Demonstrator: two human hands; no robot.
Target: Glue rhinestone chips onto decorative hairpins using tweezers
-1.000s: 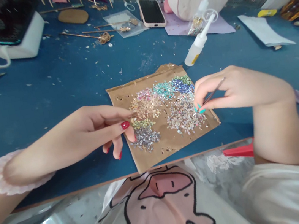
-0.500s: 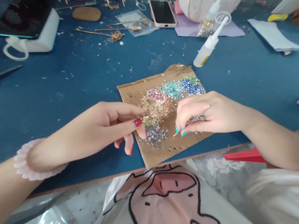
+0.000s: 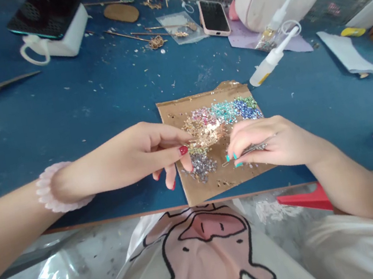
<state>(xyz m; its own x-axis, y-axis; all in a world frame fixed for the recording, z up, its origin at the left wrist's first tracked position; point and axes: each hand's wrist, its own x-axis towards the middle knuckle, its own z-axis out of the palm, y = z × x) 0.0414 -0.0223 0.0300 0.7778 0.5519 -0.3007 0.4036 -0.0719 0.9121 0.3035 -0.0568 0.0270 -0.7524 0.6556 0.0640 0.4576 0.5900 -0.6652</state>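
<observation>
My left hand (image 3: 141, 152), red-nailed and with a pale beaded bracelet (image 3: 56, 188) at the wrist, pinches a thin, shiny gold-coloured ornament (image 3: 209, 134) between thumb and forefinger. Its exact kind is hard to make out against the gems behind it. In my right hand (image 3: 269, 139) are slim metal tweezers (image 3: 255, 147), tips pointing down and left near the board. Both hands hover over a piece of cardboard (image 3: 203, 194). On it lie small gems in patches: grey gems (image 3: 203, 166), pink gems (image 3: 202, 116), turquoise gems (image 3: 224, 112), blue gems (image 3: 246, 108) and green gems (image 3: 248, 100).
Behind the cardboard lies a white glue bottle (image 3: 269, 65) with a long nozzle. Farther back are a phone (image 3: 214, 17), a clear bag (image 3: 181, 29), gold-tipped sticks (image 3: 156, 42) and a white box-like device (image 3: 71, 37). Scissors (image 3: 0, 85) lie at left, folded paper (image 3: 348, 53) at right.
The view has shifted a little, so the table things sit farther right. The gold ornament shines more brightly, and the tweezers have turned slightly in my right hand. Both grips are kept.
</observation>
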